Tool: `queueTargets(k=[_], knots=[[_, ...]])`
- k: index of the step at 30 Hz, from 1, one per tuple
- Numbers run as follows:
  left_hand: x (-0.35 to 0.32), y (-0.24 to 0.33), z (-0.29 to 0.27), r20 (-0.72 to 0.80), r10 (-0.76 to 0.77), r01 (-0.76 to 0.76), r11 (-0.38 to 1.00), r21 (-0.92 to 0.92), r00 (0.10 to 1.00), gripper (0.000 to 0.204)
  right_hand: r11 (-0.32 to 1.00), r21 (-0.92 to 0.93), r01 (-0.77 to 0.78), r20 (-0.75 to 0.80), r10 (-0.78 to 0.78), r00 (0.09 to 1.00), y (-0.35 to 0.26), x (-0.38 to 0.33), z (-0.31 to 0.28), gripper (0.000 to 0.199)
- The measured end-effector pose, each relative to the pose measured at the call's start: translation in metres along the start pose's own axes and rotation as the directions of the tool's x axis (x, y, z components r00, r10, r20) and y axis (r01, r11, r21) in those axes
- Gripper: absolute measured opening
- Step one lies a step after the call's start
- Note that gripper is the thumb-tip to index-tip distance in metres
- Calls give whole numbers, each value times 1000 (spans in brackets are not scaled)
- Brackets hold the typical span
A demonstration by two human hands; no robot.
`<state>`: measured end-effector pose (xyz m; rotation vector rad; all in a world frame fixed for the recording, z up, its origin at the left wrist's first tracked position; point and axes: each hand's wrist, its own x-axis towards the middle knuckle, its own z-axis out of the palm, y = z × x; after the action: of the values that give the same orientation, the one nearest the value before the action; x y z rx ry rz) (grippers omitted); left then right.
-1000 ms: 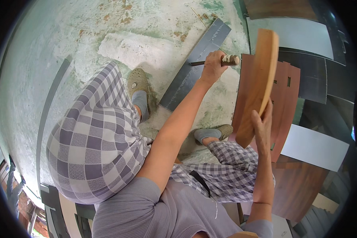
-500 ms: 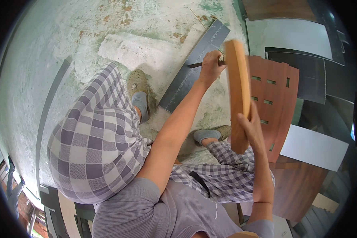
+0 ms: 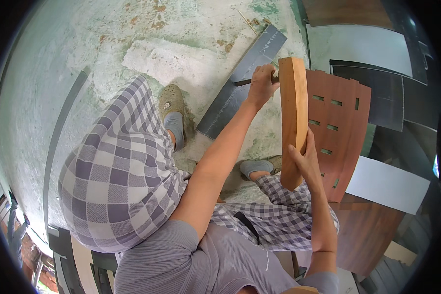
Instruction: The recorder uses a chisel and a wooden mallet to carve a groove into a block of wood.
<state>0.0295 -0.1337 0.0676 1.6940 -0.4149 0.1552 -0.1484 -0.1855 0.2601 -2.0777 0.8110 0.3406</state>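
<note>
My right hand (image 3: 305, 158) grips a thick, light-brown wooden block (image 3: 293, 110) near its lower end, thumb on one face and fingers behind. The long block stands out in front of me, slightly tilted. Beside its upper end, my left hand (image 3: 263, 87) is closed around a narrow dark bar-like tool (image 3: 243, 83). One end of the tool sticks out to the left of my fist; its other end, on the right, comes close to the block. Whether it touches the wood I cannot tell. Beneath my left hand a dark grey board (image 3: 230, 98) lies aslant on the floor.
A reddish-brown slotted panel (image 3: 345, 105) lies right of the block. Around it are a white panel (image 3: 388, 183), black panels (image 3: 384, 98) and a brown wood-grain board (image 3: 367, 230). A curved grey strip (image 3: 59, 132) lies on the floor at left. My feet in clogs (image 3: 170, 100) flank the work.
The wooden block has turned slightly, so its broad left-hand face and narrower side show differently, and its top sits a little lower. Both hands keep their grips.
</note>
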Motion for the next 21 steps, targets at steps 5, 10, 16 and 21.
queueTargets(k=[5,10,16,21], knots=[[0,-6,-1,45,3,-2,1000,-14,999,34,998,65,-20,45,17,999,-11,1,-6,82],[-1,-6,-1,49,118,-125,977,175,992,36,1000,-21,8,-3,-8,1000,-5,1,-3,83],[-3,-1,-9,114,-23,15,998,68,993,44,998,70,-6,-15,7,1000,1,0,-8,81],[-3,5,-14,148,17,-26,998,59,989,48,986,165,-16,-90,31,995,16,-3,-7,82]])
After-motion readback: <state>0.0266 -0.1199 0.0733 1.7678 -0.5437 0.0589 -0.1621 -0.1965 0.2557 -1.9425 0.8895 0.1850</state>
